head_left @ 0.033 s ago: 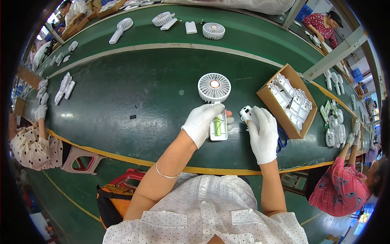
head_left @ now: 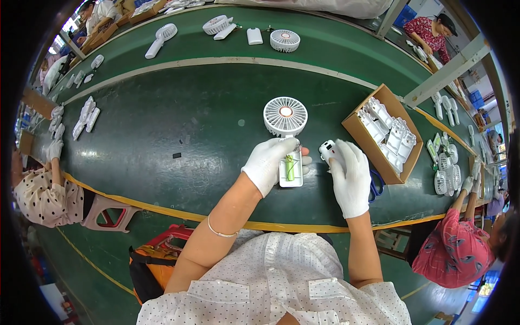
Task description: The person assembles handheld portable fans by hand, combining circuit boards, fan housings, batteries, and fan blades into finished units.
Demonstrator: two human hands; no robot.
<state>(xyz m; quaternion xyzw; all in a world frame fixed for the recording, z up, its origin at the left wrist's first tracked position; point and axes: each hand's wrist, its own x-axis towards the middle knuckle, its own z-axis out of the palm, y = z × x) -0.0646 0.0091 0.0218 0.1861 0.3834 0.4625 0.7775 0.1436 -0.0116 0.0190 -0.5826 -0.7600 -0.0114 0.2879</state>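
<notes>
My gloved left hand is closed around the handle of a white handheld fan, its round grille pointing away from me. The handle lies open, so a green battery cell and thin wires show inside. One bare fingertip pokes out of the glove beside the handle. To the right, my gloved right hand has its thumb and fingers around a small white plastic part with dark openings at one end. Its palm side hides the rest of that part. The two hands are apart.
Right of my right hand stand blue-handled scissors and a cardboard box of white plastic shells. More fans lie on the green belt beyond. White parts rest at the left. Co-workers sit on both sides; a metal post rises at the right.
</notes>
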